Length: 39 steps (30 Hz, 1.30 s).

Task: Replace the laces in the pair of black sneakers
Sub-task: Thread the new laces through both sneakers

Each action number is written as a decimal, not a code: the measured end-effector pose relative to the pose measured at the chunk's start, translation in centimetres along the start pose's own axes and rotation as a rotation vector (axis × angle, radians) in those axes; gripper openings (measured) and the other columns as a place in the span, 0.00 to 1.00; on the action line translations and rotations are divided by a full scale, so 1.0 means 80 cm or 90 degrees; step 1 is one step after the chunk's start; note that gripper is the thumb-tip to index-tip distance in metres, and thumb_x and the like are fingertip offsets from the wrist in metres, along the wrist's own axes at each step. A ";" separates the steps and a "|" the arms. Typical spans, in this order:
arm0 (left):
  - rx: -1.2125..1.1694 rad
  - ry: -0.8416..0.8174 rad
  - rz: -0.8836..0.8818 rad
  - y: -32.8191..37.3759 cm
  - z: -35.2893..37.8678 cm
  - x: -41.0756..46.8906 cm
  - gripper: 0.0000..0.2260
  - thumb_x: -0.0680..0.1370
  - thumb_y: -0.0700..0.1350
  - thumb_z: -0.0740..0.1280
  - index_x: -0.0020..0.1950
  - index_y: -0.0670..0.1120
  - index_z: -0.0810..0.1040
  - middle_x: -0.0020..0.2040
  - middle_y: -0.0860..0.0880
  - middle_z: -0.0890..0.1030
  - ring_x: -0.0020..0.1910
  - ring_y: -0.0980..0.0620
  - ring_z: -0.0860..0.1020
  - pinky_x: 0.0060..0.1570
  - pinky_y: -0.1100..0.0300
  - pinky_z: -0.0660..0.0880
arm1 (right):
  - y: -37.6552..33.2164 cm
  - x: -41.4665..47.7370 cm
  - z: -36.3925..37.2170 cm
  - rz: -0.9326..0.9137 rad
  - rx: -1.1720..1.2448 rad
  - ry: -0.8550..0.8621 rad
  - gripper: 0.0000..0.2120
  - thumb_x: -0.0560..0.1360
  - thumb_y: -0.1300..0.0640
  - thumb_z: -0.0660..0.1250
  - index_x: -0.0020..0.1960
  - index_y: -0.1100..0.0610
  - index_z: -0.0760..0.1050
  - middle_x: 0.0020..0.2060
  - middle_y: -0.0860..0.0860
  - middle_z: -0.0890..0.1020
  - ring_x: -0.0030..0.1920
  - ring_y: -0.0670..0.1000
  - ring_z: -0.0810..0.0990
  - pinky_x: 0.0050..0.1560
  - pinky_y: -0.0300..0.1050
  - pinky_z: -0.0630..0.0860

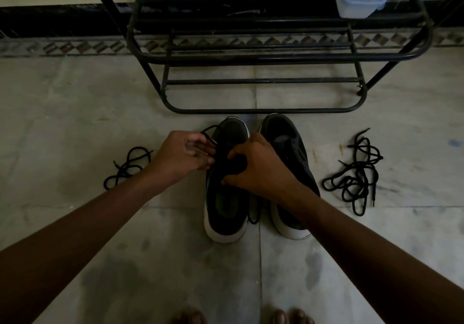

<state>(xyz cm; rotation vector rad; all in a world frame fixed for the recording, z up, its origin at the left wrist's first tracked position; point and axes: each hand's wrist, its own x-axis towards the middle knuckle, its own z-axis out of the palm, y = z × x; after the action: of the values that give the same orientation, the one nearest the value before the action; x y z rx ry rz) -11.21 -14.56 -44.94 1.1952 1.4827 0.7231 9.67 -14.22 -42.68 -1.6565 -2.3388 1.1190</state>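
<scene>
- While the left sneaker [226,213] stands on the floor [75,122] beside the right sneaker [291,147], its upper is held steady by the right hand [261,170], fingers curled round it.
- A lace [208,130] is pinched at the eyelets in the narrow grip of the left hand [184,155].
- This lace is best drawn evenly, one eyelet at a time (slack trails near the heel), and kept untwisted.
</scene>
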 end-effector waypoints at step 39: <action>-0.066 0.130 -0.002 -0.011 0.026 -0.009 0.08 0.74 0.31 0.75 0.44 0.44 0.83 0.39 0.47 0.87 0.41 0.51 0.86 0.45 0.57 0.84 | -0.008 0.014 0.035 0.167 0.336 0.030 0.13 0.72 0.62 0.72 0.56 0.52 0.84 0.59 0.58 0.79 0.63 0.62 0.76 0.66 0.58 0.75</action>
<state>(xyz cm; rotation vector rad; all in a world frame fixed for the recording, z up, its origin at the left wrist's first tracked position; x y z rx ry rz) -9.56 -15.79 -46.02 1.0645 1.5939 0.9310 7.47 -14.81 -44.76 -1.7688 -1.6217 1.5510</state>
